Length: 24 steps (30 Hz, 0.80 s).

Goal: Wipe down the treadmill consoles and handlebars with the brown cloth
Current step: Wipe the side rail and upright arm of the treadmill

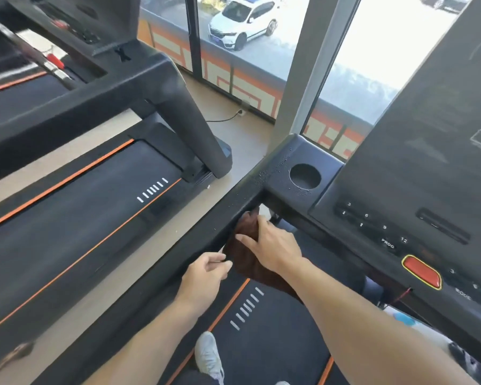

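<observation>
Brown cloth (247,254), soft and crumpled, pressed against inner side of long black treadmill handlebar (178,262), just below corner where handlebar meets console. Right hand (272,243) laid over cloth, fingers spread and fairly straight, pressing it to the bar. Left hand (206,273) just beside, fingers curled, pinching lower edge of cloth at the handlebar. Loose tail of cloth hanging down under right forearm. Round cup holder recess (305,175) in black console corner: dark inside, contents not discernible. Water droplets scattered on surface around recess and along handlebar top. Black console panel (400,190) to the right with white numerals, red oval stop button (421,272). Grey sneaker (208,357) on black running belt (270,337) below.
</observation>
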{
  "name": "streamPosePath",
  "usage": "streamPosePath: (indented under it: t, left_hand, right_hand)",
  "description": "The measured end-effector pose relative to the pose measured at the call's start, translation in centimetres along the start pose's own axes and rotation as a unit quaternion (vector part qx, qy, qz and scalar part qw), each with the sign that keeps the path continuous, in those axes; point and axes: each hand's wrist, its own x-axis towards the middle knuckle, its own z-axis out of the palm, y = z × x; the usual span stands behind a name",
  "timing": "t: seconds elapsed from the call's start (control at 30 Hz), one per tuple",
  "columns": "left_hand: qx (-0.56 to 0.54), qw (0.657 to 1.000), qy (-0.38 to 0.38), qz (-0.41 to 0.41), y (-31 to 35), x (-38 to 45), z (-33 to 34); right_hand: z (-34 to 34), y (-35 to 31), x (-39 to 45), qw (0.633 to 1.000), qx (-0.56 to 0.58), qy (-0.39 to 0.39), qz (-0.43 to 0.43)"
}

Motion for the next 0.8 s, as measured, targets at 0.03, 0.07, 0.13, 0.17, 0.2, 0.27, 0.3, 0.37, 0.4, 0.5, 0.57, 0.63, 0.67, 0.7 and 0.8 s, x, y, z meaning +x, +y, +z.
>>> streamPosePath:
  t: [0.03, 0.07, 0.13, 0.17, 0.2, 0.27, 0.3, 0.37, 0.4, 0.5, 0.57, 0.63, 0.67, 0.7, 0.8]
  left_hand:
    - [0.001, 1.000, 0.005, 0.002, -0.1, -0.3, 0.0]
    - [0.005, 1.000, 0.011, 0.004, -0.2, -0.7, 0.1]
    - [0.014, 1.000, 0.023, 0.000, -0.6, -1.7, 0.5]
    - [0.016, 1.000, 0.026, -0.002, -0.8, -2.3, 0.8]
    - [0.017, 0.999, 0.030, -0.003, -1.1, -3.0, 1.3]
    - [0.013, 0.999, 0.033, 0.000, -1.6, -4.6, 2.5]
    - [0.012, 0.999, 0.035, 0.003, -2.0, -5.5, 3.2]
    - [0.001, 0.999, 0.039, 0.005, -2.9, -7.2, 4.2]
    - [-0.007, 0.999, 0.039, 0.004, -3.4, -8.1, 4.6]
    - [-0.032, 0.998, 0.051, -0.010, -4.8, -10.3, 5.6]
    - [-0.066, 0.995, 0.076, -0.019, -5.2, -11.4, 6.6]
    - [-0.100, 0.990, 0.092, -0.028, -5.2, -12.2, 8.3]
    - [-0.113, 0.989, 0.095, -0.029, -5.2, -12.4, 9.3]
    - [-0.120, 0.988, 0.094, -0.028, -5.1, -12.5, 10.4]
    - [-0.121, 0.988, 0.090, -0.016, -4.7, -12.4, 13.4]
  right_hand:
    - [-0.3, 0.1, 0.3, 1.000, 0.020, -0.009, -0.012]
    - [-0.4, 0.2, 0.6, 0.999, 0.040, -0.020, -0.017]
    - [-0.6, 0.7, 0.8, 0.996, 0.076, -0.036, -0.006]
    - [-0.6, 0.9, 1.0, 0.995, 0.094, -0.044, 0.005]
    - [-0.8, 1.1, 1.2, 0.991, 0.120, -0.056, 0.017]
    - [-1.3, 1.2, 1.5, 0.976, 0.186, -0.098, 0.050]
    - [-1.7, 1.4, 1.8, 0.967, 0.212, -0.120, 0.068]
    - [-2.2, 1.7, 1.8, 0.953, 0.247, -0.144, 0.100]
    - [-2.3, 2.0, 1.6, 0.947, 0.261, -0.149, 0.110]
    - [-2.1, 3.5, 0.0, 0.935, 0.299, -0.163, 0.103]
    - [-2.3, 4.9, -1.4, 0.925, 0.321, -0.175, 0.107]
    - [-2.7, 6.4, -3.4, 0.923, 0.296, -0.205, 0.133]
    - [-3.0, 7.2, -4.5, 0.922, 0.288, -0.218, 0.141]
    - [-3.2, 8.1, -5.4, 0.920, 0.286, -0.225, 0.143]
    - [-3.7, 10.4, -8.3, 0.917, 0.286, -0.230, 0.155]
